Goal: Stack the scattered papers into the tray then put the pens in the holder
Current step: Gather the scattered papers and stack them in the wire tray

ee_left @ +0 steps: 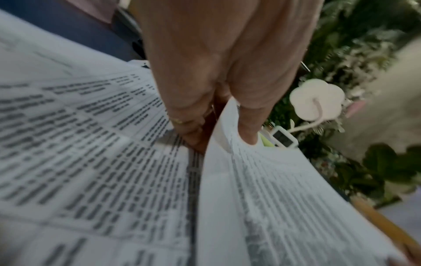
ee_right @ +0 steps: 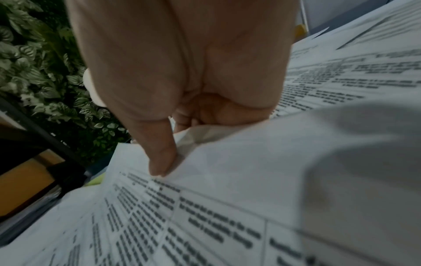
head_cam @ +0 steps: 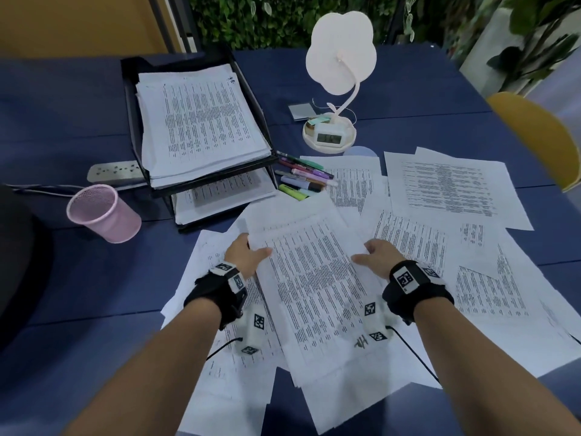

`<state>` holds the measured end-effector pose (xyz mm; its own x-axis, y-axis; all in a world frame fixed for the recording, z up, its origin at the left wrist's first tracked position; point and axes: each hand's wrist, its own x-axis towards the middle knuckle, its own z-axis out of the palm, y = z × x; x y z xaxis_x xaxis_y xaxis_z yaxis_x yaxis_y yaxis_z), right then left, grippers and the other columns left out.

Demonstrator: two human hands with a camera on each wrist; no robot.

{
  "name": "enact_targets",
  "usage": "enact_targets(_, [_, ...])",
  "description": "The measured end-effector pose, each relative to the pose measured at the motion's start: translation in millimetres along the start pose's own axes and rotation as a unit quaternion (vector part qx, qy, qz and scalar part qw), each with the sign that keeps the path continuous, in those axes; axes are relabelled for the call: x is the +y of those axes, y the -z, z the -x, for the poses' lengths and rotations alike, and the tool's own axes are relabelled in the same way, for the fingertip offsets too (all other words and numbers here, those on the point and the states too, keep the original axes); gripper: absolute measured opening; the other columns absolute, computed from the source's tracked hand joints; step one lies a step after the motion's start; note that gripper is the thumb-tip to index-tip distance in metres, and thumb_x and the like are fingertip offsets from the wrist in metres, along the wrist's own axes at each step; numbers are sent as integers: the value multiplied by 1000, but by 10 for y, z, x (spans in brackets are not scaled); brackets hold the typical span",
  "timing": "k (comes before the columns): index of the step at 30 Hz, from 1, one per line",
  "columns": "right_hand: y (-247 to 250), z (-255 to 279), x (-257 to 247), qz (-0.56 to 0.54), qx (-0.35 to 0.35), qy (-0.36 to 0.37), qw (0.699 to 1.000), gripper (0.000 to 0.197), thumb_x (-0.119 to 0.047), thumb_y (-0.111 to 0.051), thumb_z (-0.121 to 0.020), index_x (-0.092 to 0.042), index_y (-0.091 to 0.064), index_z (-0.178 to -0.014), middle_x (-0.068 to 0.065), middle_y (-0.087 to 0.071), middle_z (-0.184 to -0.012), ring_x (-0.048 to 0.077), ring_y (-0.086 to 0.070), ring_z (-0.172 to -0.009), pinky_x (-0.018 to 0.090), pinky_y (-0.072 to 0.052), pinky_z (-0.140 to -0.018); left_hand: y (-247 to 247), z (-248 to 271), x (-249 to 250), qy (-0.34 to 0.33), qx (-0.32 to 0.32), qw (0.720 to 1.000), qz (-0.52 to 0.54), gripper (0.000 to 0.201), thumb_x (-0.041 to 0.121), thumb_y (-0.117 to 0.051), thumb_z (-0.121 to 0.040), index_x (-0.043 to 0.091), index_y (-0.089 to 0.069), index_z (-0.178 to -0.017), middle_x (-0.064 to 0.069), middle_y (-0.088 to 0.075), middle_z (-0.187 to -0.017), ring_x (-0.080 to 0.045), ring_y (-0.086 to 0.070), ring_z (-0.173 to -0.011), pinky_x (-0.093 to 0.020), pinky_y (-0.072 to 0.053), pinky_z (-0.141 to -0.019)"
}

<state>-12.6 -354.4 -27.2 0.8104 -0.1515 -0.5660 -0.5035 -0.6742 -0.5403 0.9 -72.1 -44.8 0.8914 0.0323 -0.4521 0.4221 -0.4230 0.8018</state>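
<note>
Papers (head_cam: 314,278) are being gripped at both edges by the left hand (head_cam: 245,256) and right hand (head_cam: 379,258) above the desk (head_cam: 78,105); the tray (head_cam: 132,121) is partly filled, pens (head_cam: 301,179) lying outside the pink holder (head_cam: 103,212).

A white flower-shaped lamp (head_cam: 341,51) stood at the back of the blue table (head_cam: 63,121), a small clock (head_cam: 329,137) resting in its round base. A grey card (head_cam: 302,111) lay just left of it. A power strip (head_cam: 114,173) lay at the left, a yellow chair (head_cam: 534,133) stood at the right, and leafy plants (head_cam: 283,20) filled the wall behind.
</note>
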Motion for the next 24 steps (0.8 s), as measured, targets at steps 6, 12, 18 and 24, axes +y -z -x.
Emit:
enact_targets(6, [-57, -3, -43, -109, 3, 37, 993, 17, -11, -64, -87, -14, -57, -102, 6, -64, -104, 27, -61, -95, 31, -44, -79, -9, 82, 36, 5, -34, 994, -108, 45, 30, -45, -99, 9, -40, -138, -10, -55, -127, -30, -56, -107, -30, -43, -84])
enact_targets(12, [117, 24, -204, -297, -8, 63, 953, 20, -1, -57, -90, -20, -59, -97, 7, -67, -103, 25, -60, -97, 37, -47, -88, 5, 107, 7, 56, -28, 988, 142, 66, 52, -60, -85, 19, -37, -138, -3, -53, -136, -28, -55, -118, -54, -42, -103])
enact_targets(18, [168, 104, -541, -306, 11, 117, 945, 29, 5, -53, -90, -11, -54, -115, 9, -65, -116, 23, -62, -104, 35, -47, -96, -11, 244, 434, -32, -12, 986, 164, 46, 20, -50, -97, 19, -36, -141, 4, -51, -135, -12, -49, -119, -29, -36, -100])
enact_targets(24, [392, 391, -1050, -331, 116, 226, 908, 25, 5, -52, -90, -13, -53, -107, 5, -66, -109, 17, -64, -101, 26, -51, -88, 286, 371, 970, -155, 134, 970, 132, 55, 22, -54, -95, 11, -31, -144, -4, -46, -142, -19, -44, -130, -33, -34, -109])
